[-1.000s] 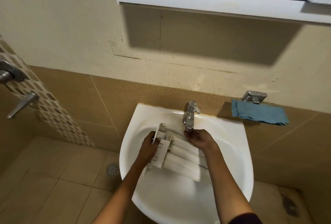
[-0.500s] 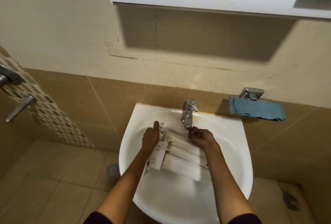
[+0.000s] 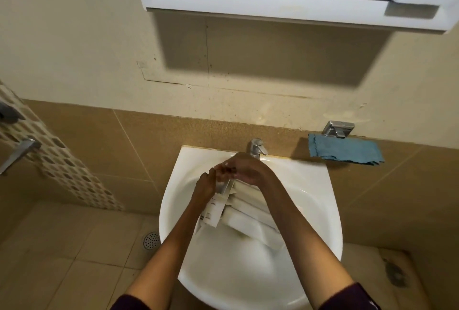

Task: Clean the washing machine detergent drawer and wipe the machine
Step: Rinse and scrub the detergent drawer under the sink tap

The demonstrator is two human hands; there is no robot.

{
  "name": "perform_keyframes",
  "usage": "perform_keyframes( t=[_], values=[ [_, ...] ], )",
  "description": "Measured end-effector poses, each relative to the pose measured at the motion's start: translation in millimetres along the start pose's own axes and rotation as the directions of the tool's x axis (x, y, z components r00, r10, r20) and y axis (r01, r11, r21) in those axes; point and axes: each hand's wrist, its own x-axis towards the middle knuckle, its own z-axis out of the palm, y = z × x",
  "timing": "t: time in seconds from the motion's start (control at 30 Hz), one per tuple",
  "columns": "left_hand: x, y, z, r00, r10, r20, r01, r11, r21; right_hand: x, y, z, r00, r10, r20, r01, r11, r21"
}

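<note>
Single head-worn wide-angle view, facing steeply down, close above the sink [image 3: 305, 175], wall cabinet [image 3: 273, 9] across the frame's top

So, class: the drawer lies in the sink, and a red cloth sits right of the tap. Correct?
No: the cloth is blue, not red, as the head view shows. The drawer does lie in the sink, with the cloth right of the tap.

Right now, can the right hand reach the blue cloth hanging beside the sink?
Probably yes. The blue cloth hangs on the wall right of the tap with nothing between, but the right hand is at the detergent drawer and would leave it first.
</note>
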Motion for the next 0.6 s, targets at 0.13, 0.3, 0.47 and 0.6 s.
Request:
perform_keyframes(
  t=[0.13, 0.3, 0.47, 0.6],
  values=[
    [-4, -11, -4, 0.996, -0.061, -0.057, 0.054, 0.991, -0.124, 23, -4, 7, 0.98, -0.103, -0.169, 0.014, 0.889, -0.459],
    [-5, -18, -12, 0.997, -0.068, 0.028, 0.073, 0.976, -0.206, 15, 19, -18, 0.958, -0.058, -0.281, -0.125, 0.797, -0.591],
    [6, -17, -29, 0.973, -0.156, 0.167, 0.186, 0.966, -0.178, -6, 50, -64, 0.929, 0.116, -0.352, -0.267, 0.869, -0.418],
    [8, -3, -27, 0.958, -0.195, 0.208, 0.207, 0.978, -0.039, -1, 69, -78, 0.893, 0.177, -0.414, -0.229, 0.97, -0.079]
  ],
)
